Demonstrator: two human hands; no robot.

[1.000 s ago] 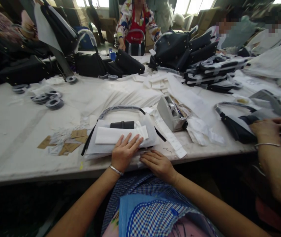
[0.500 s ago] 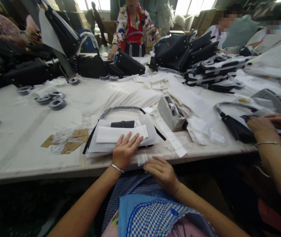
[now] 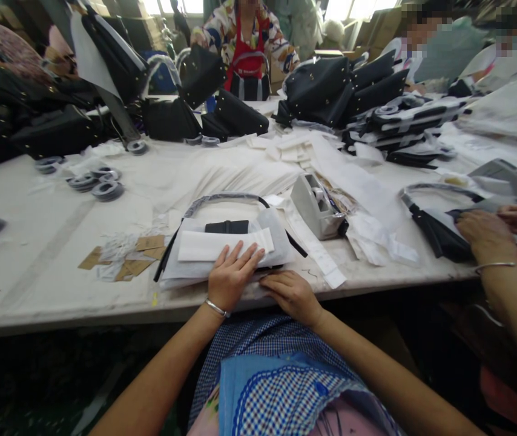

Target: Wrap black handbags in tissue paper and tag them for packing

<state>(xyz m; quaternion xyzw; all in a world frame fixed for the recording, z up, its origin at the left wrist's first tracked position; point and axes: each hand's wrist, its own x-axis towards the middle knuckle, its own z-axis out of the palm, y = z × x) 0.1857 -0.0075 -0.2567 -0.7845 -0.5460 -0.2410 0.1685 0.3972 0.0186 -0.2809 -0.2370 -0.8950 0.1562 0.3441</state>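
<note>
A black handbag with a plastic-wrapped handle (image 3: pixel 222 198) lies flat before me at the table's front edge, mostly covered by white tissue sheet (image 3: pixel 172 275). On the sheet rests a folded white strip (image 3: pixel 199 246), and a short black strap piece (image 3: pixel 226 227) shows just beyond it. My left hand (image 3: pixel 233 275) is spread flat over the strip and the sheet, pressing down. At the bag's near right edge, my right hand (image 3: pixel 291 295) has its fingers drawn together, their tips low by the table edge. Whatever they pinch is hidden.
Left of the bag lie brown cards and small clear packets (image 3: pixel 125 257). A grey tape dispenser (image 3: pixel 315 209) stands to the right beside a long white strip (image 3: pixel 317 251). A neighbour's hands (image 3: pixel 490 233) work on another black bag (image 3: pixel 440 233). Black bags (image 3: pixel 317 91) are piled at the back.
My right hand has shifted slightly up and left onto the spot where a small printed packet lay; that packet is now out of sight. Across the table, a person has lifted a black bag.
</note>
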